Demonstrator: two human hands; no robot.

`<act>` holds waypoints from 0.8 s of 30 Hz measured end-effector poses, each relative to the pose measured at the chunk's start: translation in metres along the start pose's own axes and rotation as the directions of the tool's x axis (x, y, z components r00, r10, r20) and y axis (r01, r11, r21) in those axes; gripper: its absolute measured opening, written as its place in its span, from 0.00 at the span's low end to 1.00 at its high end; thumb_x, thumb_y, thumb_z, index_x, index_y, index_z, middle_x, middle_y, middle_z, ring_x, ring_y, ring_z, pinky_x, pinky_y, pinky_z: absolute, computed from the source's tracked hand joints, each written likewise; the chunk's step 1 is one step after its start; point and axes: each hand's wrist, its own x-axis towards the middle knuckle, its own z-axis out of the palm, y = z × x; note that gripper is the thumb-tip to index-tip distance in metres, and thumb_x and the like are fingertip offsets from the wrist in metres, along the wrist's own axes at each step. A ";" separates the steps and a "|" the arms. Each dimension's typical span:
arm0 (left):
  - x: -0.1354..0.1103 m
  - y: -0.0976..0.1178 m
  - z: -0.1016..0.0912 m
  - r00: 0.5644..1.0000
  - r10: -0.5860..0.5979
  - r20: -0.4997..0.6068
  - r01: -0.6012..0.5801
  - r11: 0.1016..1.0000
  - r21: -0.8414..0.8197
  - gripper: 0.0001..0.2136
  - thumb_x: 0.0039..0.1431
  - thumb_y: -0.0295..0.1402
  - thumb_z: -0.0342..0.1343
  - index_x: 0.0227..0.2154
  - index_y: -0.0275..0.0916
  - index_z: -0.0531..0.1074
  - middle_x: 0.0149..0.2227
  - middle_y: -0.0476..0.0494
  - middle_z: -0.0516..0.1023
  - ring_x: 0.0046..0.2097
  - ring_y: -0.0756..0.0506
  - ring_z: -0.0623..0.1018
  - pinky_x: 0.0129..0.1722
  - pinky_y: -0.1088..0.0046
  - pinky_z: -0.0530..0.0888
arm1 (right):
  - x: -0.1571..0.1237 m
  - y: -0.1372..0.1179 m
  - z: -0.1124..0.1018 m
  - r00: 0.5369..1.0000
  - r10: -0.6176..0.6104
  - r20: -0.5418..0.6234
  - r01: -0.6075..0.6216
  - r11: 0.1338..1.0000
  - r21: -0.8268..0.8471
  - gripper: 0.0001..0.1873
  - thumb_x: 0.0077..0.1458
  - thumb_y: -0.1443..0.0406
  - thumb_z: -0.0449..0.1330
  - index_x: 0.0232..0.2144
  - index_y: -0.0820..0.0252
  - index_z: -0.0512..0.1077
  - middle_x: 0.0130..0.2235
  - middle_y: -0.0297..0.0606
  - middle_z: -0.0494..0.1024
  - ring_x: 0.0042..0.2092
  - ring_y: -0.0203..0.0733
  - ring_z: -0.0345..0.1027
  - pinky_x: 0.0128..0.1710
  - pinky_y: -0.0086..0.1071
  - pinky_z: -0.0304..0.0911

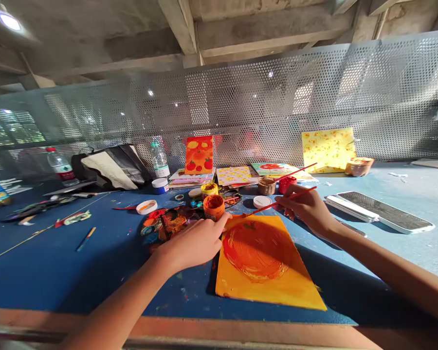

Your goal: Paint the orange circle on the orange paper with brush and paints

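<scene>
R hand (306,209) w/ red brush (281,201) at painted board (257,262); L hand (191,245) by paint jar (214,206)

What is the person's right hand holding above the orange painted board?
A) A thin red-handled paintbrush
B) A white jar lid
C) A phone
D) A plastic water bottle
A. The right hand pinches the thin red-handled paintbrush, whose tip reaches toward the top edge of the orange-painted board.
</scene>
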 end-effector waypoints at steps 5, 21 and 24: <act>0.000 0.001 0.000 1.000 0.003 -0.002 -0.003 1.000 0.020 0.26 0.56 0.23 0.43 0.59 0.37 0.59 0.19 0.50 0.70 0.18 0.47 0.67 0.21 0.71 0.50 | 0.004 0.000 -0.012 0.987 -0.035 -0.158 0.035 0.999 -0.005 0.20 0.42 0.59 0.70 0.16 0.59 0.63 0.15 0.29 0.67 0.19 0.29 0.56 0.19 0.26 0.47; 0.001 -0.001 0.005 1.000 0.005 0.002 -0.005 0.998 0.062 0.28 0.55 0.24 0.43 0.61 0.35 0.56 0.19 0.50 0.70 0.17 0.47 0.66 0.23 0.71 0.54 | 0.008 -0.015 -0.020 0.986 -0.052 -0.160 0.056 0.998 0.020 0.16 0.39 0.62 0.69 0.16 0.59 0.64 0.14 0.30 0.68 0.18 0.30 0.58 0.18 0.26 0.48; 0.001 -0.001 0.005 1.000 0.010 -0.009 -0.009 0.999 0.054 0.28 0.55 0.23 0.43 0.61 0.35 0.57 0.17 0.53 0.66 0.17 0.48 0.65 0.22 0.72 0.53 | 0.008 -0.014 -0.021 0.997 -0.034 -0.072 0.032 0.999 -0.036 0.13 0.40 0.64 0.67 0.16 0.60 0.66 0.15 0.31 0.69 0.18 0.30 0.59 0.18 0.26 0.50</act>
